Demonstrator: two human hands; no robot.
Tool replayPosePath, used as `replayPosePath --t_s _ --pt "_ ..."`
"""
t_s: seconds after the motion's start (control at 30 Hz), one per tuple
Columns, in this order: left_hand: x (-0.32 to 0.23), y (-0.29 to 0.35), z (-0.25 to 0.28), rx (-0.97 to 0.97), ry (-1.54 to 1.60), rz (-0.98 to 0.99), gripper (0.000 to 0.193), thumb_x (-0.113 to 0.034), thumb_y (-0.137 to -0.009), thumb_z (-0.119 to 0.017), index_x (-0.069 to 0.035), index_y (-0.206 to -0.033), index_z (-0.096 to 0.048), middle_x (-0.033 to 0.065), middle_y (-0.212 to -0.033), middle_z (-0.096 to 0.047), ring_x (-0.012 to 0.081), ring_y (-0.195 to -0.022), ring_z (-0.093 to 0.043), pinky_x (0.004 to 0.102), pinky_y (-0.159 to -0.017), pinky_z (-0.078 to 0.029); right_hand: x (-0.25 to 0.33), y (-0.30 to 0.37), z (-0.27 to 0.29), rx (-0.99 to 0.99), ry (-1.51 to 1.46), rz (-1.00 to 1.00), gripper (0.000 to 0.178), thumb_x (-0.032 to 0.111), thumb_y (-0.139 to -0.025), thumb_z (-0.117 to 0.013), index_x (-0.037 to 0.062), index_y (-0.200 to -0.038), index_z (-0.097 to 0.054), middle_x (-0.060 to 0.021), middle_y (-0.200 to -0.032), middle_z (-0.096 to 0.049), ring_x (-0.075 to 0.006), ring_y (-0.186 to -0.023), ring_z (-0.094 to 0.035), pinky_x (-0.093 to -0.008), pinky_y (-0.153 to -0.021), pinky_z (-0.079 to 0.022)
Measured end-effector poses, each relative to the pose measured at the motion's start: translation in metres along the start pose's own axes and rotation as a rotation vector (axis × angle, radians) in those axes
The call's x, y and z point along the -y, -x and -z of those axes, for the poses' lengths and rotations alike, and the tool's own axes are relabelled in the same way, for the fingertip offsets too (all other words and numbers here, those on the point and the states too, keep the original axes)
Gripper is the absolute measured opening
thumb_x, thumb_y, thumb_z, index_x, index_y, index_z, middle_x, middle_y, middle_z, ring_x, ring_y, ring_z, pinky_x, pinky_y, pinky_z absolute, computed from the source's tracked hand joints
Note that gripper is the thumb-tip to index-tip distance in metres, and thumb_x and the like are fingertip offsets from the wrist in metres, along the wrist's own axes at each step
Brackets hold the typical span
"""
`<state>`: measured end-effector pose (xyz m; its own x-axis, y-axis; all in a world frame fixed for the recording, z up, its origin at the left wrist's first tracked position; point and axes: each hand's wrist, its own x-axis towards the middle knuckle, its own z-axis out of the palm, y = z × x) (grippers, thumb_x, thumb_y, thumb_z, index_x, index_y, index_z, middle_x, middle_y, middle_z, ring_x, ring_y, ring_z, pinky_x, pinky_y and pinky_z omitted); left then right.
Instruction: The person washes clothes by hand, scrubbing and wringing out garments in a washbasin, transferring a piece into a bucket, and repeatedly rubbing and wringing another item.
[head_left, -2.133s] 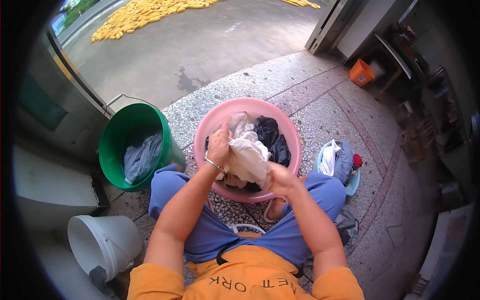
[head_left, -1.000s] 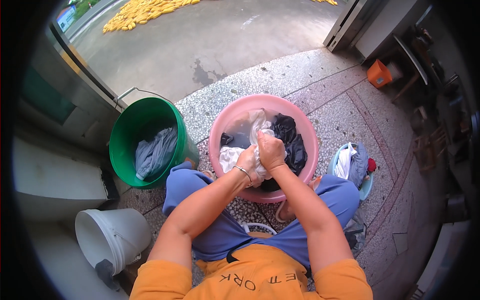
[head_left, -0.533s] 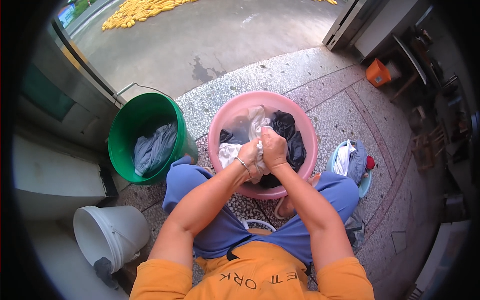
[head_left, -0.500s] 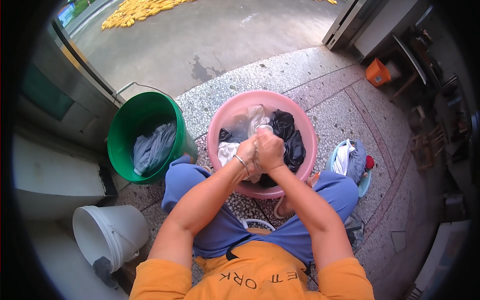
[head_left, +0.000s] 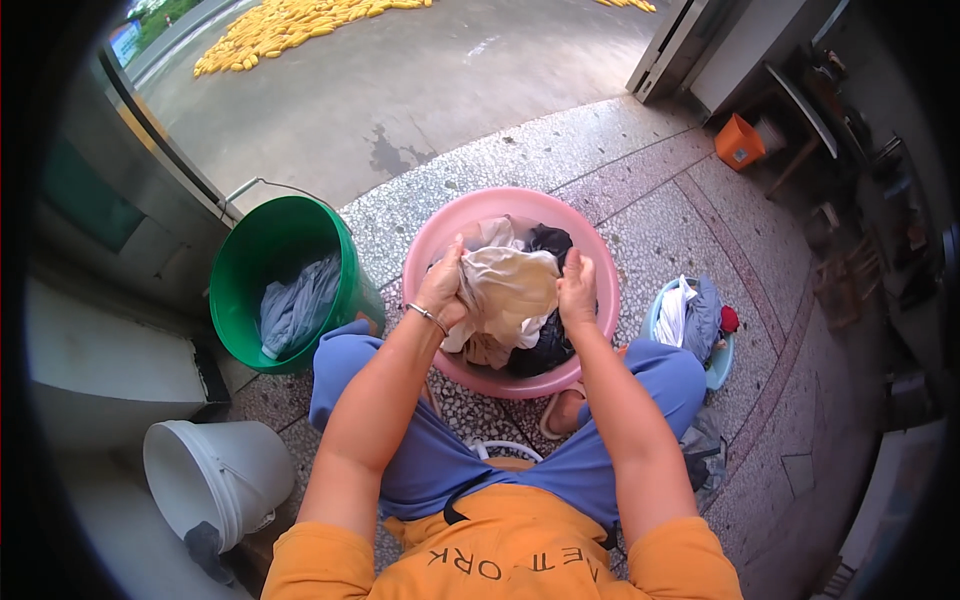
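Note:
A wet cream-coloured cloth garment (head_left: 512,285) is spread between my hands, above the pink basin (head_left: 425,240). My left hand (head_left: 443,285) grips its left side; a bracelet circles that wrist. At its right edge, my right hand (head_left: 576,290) is closed on the cloth with the thumb up. Dark clothes (head_left: 548,345) and other pale pieces lie in the basin under and around the garment, partly hidden by it. What kind of garment it is cannot be made out.
At the left, a green bucket (head_left: 225,300) holds grey-blue cloth. A white bucket (head_left: 255,470) lies tilted nearer me. On the right stands a light blue basin (head_left: 722,368) of clothes. Farther off are an orange bin (head_left: 738,142) and corn cobs (head_left: 290,30) spread on concrete.
My hands were pressed together over the basin, squeezing cloth. Now they have moved apart, and the cream garment is stretched open between them.

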<state>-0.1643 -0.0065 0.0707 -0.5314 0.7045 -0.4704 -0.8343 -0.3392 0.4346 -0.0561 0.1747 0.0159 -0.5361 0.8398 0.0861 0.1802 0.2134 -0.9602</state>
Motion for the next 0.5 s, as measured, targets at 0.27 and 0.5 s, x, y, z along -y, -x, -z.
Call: replayPosePath --t_s 0.27,0.5 --pt "-0.004 0.020 -0.015 0.071 -0.020 0.031 0.041 -0.040 -0.093 -0.034 -0.006 -0.105 -0.054 0.0072 -0.092 -0.062 0.0187 -0.084 -0.061 0.0366 -0.078 -0.051 -0.018 0.046 -0.002 0.705 -0.055 -0.334 0.032 0.033 -0.085 -0.056 0.0056 -0.102 -0.053 -0.0024 -0.078 -0.059 -0.0140 -0.073 -0.055 -0.0251 -0.069 -0.041" --pt "-0.012 0.010 0.012 0.019 -0.061 -0.048 0.045 -0.049 -0.090 -0.038 -0.008 -0.094 -0.057 0.0029 -0.080 -0.061 0.0157 -0.076 -0.060 0.0340 -0.074 -0.051 0.030 0.028 -0.005 0.399 -0.227 -0.319 0.018 0.021 -0.089 -0.050 0.0027 -0.088 -0.051 -0.0040 -0.072 -0.056 -0.0120 -0.062 -0.056 -0.0261 -0.059 -0.050"
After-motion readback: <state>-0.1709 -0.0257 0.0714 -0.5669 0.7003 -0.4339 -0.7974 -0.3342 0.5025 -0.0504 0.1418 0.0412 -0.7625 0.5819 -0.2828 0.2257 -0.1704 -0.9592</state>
